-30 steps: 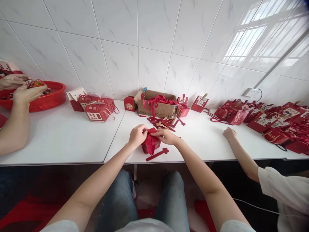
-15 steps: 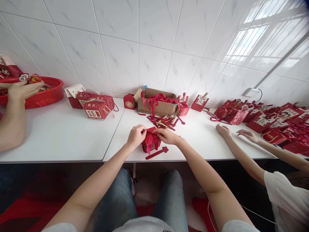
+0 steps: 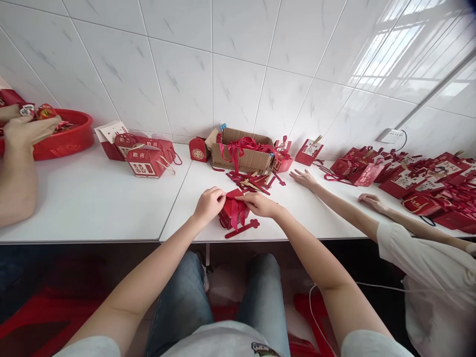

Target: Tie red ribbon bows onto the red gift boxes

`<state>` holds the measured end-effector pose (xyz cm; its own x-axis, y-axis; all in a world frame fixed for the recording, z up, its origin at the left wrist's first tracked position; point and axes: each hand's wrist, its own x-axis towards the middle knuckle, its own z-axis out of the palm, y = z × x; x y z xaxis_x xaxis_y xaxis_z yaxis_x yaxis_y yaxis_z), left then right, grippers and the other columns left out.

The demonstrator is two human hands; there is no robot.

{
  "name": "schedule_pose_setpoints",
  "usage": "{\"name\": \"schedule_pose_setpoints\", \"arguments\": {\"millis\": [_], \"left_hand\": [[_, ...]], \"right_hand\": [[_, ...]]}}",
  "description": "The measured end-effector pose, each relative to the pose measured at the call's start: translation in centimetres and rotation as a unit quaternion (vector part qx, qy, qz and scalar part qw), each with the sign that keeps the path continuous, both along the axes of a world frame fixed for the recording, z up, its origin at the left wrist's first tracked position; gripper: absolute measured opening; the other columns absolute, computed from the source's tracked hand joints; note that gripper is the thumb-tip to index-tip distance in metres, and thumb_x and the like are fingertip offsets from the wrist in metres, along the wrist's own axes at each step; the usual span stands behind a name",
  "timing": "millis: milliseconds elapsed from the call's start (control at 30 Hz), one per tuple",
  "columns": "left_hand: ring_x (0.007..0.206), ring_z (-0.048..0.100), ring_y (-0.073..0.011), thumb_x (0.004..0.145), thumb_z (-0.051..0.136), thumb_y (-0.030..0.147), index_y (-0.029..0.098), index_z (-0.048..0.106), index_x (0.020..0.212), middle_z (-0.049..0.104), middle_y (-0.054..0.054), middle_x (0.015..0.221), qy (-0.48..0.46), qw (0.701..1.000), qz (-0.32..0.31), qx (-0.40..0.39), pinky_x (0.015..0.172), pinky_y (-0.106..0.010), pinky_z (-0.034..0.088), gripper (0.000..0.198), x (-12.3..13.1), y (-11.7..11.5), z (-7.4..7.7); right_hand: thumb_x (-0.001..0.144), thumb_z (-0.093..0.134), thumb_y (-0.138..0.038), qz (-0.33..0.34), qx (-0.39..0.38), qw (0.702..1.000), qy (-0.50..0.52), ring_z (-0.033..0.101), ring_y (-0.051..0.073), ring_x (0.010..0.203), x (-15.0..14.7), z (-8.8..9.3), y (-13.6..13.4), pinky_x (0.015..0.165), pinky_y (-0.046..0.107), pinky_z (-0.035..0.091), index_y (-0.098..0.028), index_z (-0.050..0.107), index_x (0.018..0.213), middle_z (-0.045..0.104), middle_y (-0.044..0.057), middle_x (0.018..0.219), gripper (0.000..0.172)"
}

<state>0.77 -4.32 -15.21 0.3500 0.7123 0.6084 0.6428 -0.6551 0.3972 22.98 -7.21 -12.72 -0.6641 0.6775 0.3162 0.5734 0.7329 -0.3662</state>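
A small red gift box (image 3: 225, 218) stands on the white table (image 3: 208, 235) in front of me, with a red ribbon (image 3: 238, 210) over its top and tails hanging down the front. My left hand (image 3: 210, 204) pinches the ribbon at the box's upper left. From the other side, my right hand (image 3: 258, 204) has its fingers closed on the ribbon at the top right. Just in front of the box lies a flat red strip with a flower-shaped end (image 3: 242, 229). Behind it is a loose pile of red and gold strips (image 3: 253, 182).
A cardboard box of red ribbons (image 3: 241, 161) stands by the wall. Red gift boxes (image 3: 146, 162) sit at left; many more (image 3: 405, 181) crowd the right. A co-worker's hand (image 3: 303, 179) reaches in from the right. Another person's hand (image 3: 31, 130) holds packets over a red basin (image 3: 74, 144).
The right-hand co-worker's arm has reached left toward the strip pile. My hands stay at the ribbon, and my right fingers have shifted slightly. The view has tilted a little.
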Motion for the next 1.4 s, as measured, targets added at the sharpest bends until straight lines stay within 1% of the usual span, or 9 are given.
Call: {"name": "schedule_pose_setpoints", "arguments": {"millis": [300, 400, 533, 767, 867, 1000, 1133, 1300, 1400], "left_hand": [[0.07, 0.06, -0.0175, 0.081, 0.05, 0.014, 0.018, 0.063, 0.064, 0.065, -0.005, 0.072, 0.014, 1.0, -0.026, -0.003, 0.069, -0.03, 0.049, 0.022, -0.5, 0.5, 0.2], [0.074, 0.061, -0.0182, 0.082, 0.049, 0.015, 0.018, 0.061, 0.067, 0.066, -0.005, 0.076, 0.003, 1.0, -0.028, -0.005, 0.071, -0.031, 0.049, 0.02, -0.7, 0.5, 0.4], [0.081, 0.062, -0.0189, 0.08, 0.049, 0.013, 0.017, 0.061, 0.08, 0.065, -0.006, 0.083, -0.029, 0.999, -0.031, -0.007, 0.076, -0.032, 0.051, 0.013, -0.9, 0.6, 0.6], [0.092, 0.064, -0.0182, 0.081, 0.05, 0.015, 0.018, 0.065, 0.095, 0.066, -0.006, 0.097, -0.063, 0.994, -0.068, -0.051, 0.086, -0.032, 0.052, 0.021, 0.2, 0.7, 0.7], [0.09, 0.064, -0.0182, 0.079, 0.05, 0.012, 0.018, 0.065, 0.09, 0.066, -0.005, 0.095, -0.061, 0.992, -0.083, -0.071, 0.086, -0.032, 0.052, 0.021, 0.5, 0.6, 0.7], [0.087, 0.064, -0.0192, 0.076, 0.05, 0.011, 0.017, 0.064, 0.085, 0.065, -0.005, 0.091, -0.066, 0.991, -0.084, -0.084, 0.083, -0.033, 0.052, 0.018, 0.5, 0.4, 0.7], [0.086, 0.063, -0.0191, 0.075, 0.05, 0.011, 0.018, 0.062, 0.082, 0.064, -0.005, 0.089, -0.069, 0.989, -0.09, -0.095, 0.082, -0.033, 0.052, 0.016, 0.6, 0.3, 0.7], [0.086, 0.062, -0.0191, 0.073, 0.05, 0.009, 0.018, 0.061, 0.08, 0.063, -0.005, 0.089, -0.068, 0.986, -0.105, -0.11, 0.081, -0.032, 0.051, 0.015, 0.8, 0.2, 0.5], [0.086, 0.062, -0.0192, 0.073, 0.05, 0.008, 0.018, 0.06, 0.08, 0.063, -0.005, 0.089, -0.068, 0.985, -0.107, -0.116, 0.081, -0.032, 0.051, 0.016, 0.8, 0.2, 0.5]], "right_hand": [[0.089, 0.039, -0.01, 0.014, -0.024, 0.999, 0.02, 0.063, 0.017, 0.08, 0.7, 0.0, -0.3, 0.074, 0.03, 0.05, -0.016, 0.061, 0.124, 0.07, 0.009, 0.093, 0.041], [0.091, 0.045, -0.018, -0.035, -0.011, 0.998, 0.06, 0.062, 0.019, 0.086, 0.8, -0.2, -0.5, 0.078, 0.033, 0.05, -0.017, 0.064, 0.116, 0.069, 0.01, 0.096, 0.031], [0.085, 0.056, -0.022, -0.137, -0.015, 0.986, 0.097, 0.057, 0.015, 0.071, 0.9, -0.4, -0.4, 0.066, 0.029, 0.047, -0.016, 0.068, 0.098, 0.064, 0.007, 0.084, 0.018], [0.078, 0.061, -0.02, -0.155, -0.025, 0.981, 0.115, 0.054, 0.014, 0.073, -0.1, -0.3, 0.0, 0.067, 0.027, 0.045, -0.018, 0.063, 0.08, 0.061, 0.003, 0.08, 0.003], [0.084, 0.056, -0.026, -0.17, -0.039, 0.976, 0.131, 0.054, 0.013, 0.072, -0.7, 0.3, 0.1, 0.066, 0.026, 0.045, -0.017, 0.061, 0.084, 0.063, 0.003, 0.084, 0.01], [0.088, 0.053, -0.037, -0.188, -0.078, 0.971, 0.125, 0.055, 0.013, 0.067, -1.1, 1.1, 0.1, 0.062, 0.026, 0.043, -0.017, 0.062, 0.082, 0.062, 0.001, 0.074, 0.023], [0.075, 0.066, -0.022, -0.196, -0.112, 0.97, 0.086, 0.054, 0.012, 0.066, -1.1, 1.6, 0.3, 0.061, 0.024, 0.042, -0.017, 0.065, 0.078, 0.059, -0.001, 0.068, 0.007], [0.065, 0.06, -0.004, -0.187, -0.113, 0.975, 0.047, 0.052, 0.011, 0.066, -1.1, 2.0, 0.4, 0.061, 0.023, 0.04, -0.016, 0.067, 0.09, 0.06, -0.002, 0.072, 0.028], [0.065, 0.057, 0.0, -0.172, -0.099, 0.98, 0.031, 0.052, 0.012, 0.068, -1.2, 2.3, 0.3, 0.065, 0.024, 0.04, -0.015, 0.068, 0.085, 0.063, 0.002, 0.077, 0.028]]}}
